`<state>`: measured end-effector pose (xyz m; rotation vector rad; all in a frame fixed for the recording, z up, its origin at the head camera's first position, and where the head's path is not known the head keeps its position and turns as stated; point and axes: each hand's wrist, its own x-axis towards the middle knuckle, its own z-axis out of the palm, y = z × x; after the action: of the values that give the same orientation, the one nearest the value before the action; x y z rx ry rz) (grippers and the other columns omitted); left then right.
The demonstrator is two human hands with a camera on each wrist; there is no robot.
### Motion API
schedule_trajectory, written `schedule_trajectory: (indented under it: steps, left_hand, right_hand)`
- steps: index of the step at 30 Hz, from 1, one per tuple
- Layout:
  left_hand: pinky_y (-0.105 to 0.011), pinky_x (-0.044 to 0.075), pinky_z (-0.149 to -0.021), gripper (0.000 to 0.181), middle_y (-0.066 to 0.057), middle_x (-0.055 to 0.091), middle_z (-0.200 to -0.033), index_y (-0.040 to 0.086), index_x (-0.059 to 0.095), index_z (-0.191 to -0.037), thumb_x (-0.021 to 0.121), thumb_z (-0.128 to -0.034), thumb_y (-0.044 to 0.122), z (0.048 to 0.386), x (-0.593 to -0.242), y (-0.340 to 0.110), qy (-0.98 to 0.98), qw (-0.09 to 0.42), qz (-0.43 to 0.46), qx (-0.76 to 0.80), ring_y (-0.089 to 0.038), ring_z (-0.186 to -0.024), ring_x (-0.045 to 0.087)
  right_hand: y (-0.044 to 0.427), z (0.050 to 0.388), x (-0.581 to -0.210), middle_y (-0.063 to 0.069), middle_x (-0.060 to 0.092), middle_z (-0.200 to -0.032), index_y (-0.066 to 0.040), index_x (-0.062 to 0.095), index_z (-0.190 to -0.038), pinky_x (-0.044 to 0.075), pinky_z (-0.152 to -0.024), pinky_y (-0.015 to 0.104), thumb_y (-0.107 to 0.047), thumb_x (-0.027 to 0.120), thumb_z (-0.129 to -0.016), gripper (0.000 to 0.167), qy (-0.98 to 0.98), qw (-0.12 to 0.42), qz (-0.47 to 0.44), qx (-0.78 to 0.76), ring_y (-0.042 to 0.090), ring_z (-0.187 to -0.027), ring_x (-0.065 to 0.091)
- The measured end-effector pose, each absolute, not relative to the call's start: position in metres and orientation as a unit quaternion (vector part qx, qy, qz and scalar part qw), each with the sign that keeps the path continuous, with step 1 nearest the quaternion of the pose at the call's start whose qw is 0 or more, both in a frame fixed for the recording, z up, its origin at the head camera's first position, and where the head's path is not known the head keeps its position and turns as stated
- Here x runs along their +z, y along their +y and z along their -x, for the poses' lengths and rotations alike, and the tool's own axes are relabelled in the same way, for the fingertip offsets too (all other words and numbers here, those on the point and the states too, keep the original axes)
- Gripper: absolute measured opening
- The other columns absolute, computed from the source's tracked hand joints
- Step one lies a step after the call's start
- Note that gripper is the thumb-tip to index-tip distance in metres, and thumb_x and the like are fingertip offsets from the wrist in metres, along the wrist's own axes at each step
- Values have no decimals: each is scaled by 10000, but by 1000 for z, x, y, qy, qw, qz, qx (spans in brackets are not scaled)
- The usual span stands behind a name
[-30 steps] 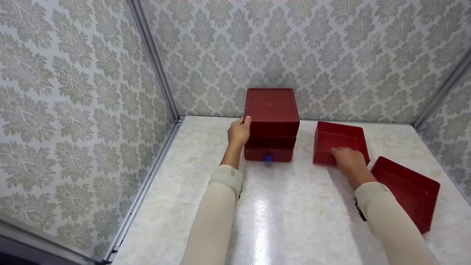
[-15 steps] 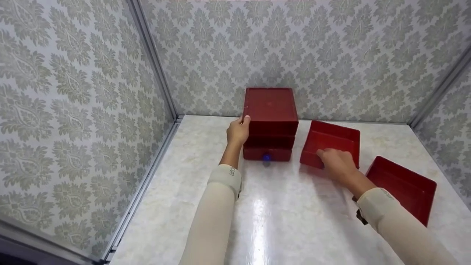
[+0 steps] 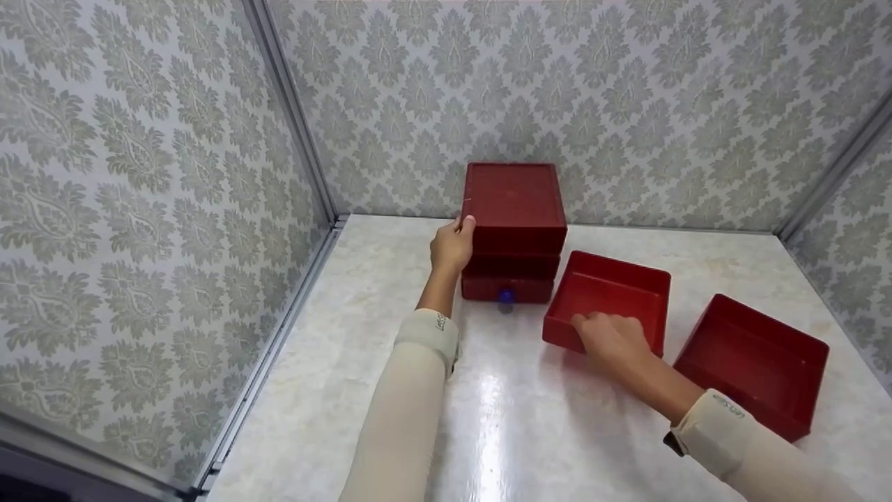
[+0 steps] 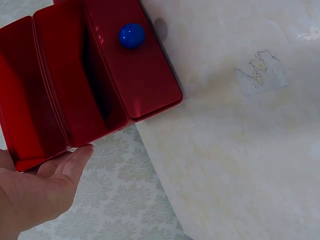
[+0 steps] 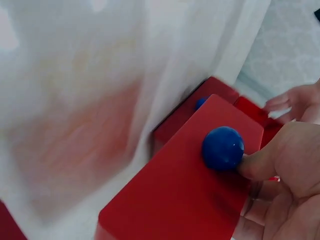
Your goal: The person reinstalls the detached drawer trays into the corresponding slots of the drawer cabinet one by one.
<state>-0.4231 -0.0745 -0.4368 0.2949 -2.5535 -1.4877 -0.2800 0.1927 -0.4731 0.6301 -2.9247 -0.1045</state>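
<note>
A red drawer cabinet [image 3: 514, 199] stands by the back wall. Two compartments in its front gape empty; the bottom drawer [image 4: 142, 75] is in place, its round blue knob [image 4: 132, 35] facing out. My left hand [image 3: 451, 247] rests against the cabinet's upper left side, fingers fairly straight in the left wrist view [image 4: 45, 187]. To the cabinet's right, my right hand [image 3: 617, 341] pinches the front wall of a loose red drawer [image 3: 613, 279]. The thumb lies outside beside its blue knob [image 5: 223, 148], with fingers behind the wall. This drawer appears lifted, a shadow under it.
Another red drawer [image 3: 759, 362] lies on the pale marbled table [image 3: 362, 390] at the right, close to my right forearm. Patterned walls [image 3: 418, 104] rise at the back and both sides, with metal rails [image 3: 293, 118] in the corners.
My right hand has taken hold of the loose drawer and brought it left and nearer, toward the cabinet's front right. The left hand and cabinet stay in place.
</note>
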Motion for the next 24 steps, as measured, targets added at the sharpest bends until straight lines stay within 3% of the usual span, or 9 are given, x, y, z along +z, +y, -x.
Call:
schedule_trajectory:
  steps: [11, 18, 24]
  left_hand:
    - [-427, 432, -1145, 507, -41, 606, -1461, 206, 583, -1460, 438, -1048, 464, 423, -437, -75, -853, 90, -99, -504, -279, -1374, 552]
    - [-427, 422, -1155, 516, -46, 599, -1468, 189, 574, -1467, 440, -1054, 468, 422, -437, -74, -852, 89, -99, -506, -277, -1384, 541]
    - [-419, 406, -1169, 513, -42, 597, -1472, 203, 570, -1473, 444, -1053, 472, 421, -435, -73, -853, 87, -104, -503, -273, -1402, 525]
  right_hand:
    - [151, 230, -474, 91, 693, -807, -93, 687, -999, 575, -612, 439, -98, 859, -767, 289, -970, 47, -233, -55, 253, -731, 653]
    - [128, 206, -477, 47, 636, -738, -128, 650, -908, 504, -469, 383, -77, 905, -687, 341, -949, 113, -286, -64, 224, -653, 631]
    - [115, 204, -481, 27, 606, -730, -153, 605, -888, 455, -443, 343, -125, 930, -642, 409, -938, 140, -312, -62, 209, -629, 597]
